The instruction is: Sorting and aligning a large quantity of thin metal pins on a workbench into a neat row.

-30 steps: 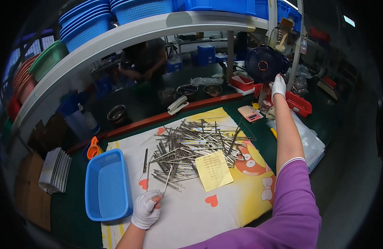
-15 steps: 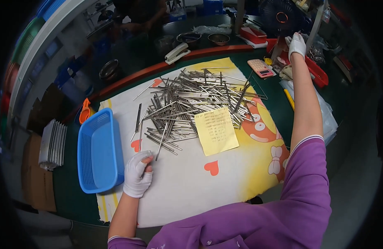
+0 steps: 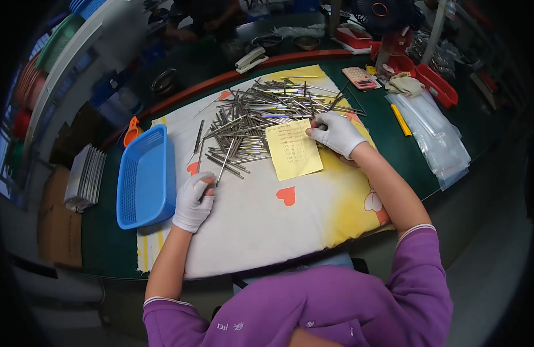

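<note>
The white-gloved right hand [image 3: 338, 135] had moved from the dark round fan [image 3: 388, 14] to the yellow rectangular paper note [image 3: 294, 151], lying leftward of its thumb, long axis fore-and-aft. Its hold, like the farther white-gloved left hand's [image 3: 194, 202], could not be determined.

L hand [image 3: 193, 202]: gloved, fingers partly curled, tips bare. R hand [image 3: 338, 136]: gloved, palm down, fingers bent. Forearms [image 3: 391, 186] fwd, converging.

Handwritten rows [image 3: 294, 143], too small to make out, ran across the yellow note [image 3: 296, 165] at the right hand [image 3: 336, 135]; pale characters [image 3: 237, 326] marked the purple shirt [image 3: 330, 292], nearer the body than that hand.
</note>
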Tool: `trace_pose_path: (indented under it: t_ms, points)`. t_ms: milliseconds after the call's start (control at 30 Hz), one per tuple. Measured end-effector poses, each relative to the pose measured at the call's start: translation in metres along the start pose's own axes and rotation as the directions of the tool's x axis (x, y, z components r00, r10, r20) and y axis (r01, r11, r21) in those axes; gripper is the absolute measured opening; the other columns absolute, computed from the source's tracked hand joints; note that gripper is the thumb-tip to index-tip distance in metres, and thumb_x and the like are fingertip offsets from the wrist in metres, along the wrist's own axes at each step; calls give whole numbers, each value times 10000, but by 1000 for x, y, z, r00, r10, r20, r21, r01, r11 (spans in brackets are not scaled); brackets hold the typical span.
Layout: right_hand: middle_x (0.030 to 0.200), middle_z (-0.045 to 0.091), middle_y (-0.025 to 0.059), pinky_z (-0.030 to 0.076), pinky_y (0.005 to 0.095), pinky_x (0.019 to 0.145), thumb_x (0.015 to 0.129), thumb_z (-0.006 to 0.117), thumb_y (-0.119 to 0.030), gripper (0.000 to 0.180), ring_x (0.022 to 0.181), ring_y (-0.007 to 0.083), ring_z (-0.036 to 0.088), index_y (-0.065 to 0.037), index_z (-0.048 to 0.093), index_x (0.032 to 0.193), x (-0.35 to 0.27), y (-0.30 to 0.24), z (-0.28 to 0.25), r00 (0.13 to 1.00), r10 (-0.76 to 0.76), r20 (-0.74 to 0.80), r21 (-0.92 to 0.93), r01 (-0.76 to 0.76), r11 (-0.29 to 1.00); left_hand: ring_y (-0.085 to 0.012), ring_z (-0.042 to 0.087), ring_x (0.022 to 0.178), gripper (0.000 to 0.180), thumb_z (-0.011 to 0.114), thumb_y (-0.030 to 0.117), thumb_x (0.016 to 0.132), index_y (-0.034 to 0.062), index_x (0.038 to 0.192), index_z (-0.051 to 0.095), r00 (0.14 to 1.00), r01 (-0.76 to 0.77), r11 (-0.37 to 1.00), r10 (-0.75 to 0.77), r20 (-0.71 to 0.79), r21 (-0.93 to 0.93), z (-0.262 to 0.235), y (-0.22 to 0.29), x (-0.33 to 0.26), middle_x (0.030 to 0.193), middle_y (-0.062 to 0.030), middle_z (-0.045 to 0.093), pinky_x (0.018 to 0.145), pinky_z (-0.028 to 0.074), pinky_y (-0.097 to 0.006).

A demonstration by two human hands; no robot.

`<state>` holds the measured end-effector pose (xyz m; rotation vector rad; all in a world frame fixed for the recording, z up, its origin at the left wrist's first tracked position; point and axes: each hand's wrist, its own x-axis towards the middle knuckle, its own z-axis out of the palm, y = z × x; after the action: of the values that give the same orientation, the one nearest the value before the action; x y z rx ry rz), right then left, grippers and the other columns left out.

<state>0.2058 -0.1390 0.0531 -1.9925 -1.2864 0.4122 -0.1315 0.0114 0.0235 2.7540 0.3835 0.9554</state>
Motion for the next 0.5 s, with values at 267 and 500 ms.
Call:
trace_pose_path:
  t_ms: [267, 500]
  points:
    - [774, 620, 79, 454, 267, 680, 779, 671, -180, 217, 706, 136, 567, 19, 632, 855, -1, 10, 14, 998, 12, -69, 293, 9, 956, -313, 585, 880, 217, 616, 25, 709, 51, 923, 592, 1000, 5, 997, -4, -13, 73, 5, 0, 0, 967, -117, 606, 762, 473, -374]
    - [784, 597, 95, 446, 278, 681, 794, 656, -203, 219, 710, 158, 553, 6, 625, 853, -5, 20, 17, 981, -80, -176, 224, 119, 967, -318, 576, 912, 221, 624, 72, 723, 50, 941, 594, 998, 28, 985, -36, 43, 172, 1, 5, 2, 1021, -124, 591, 795, 470, -387]
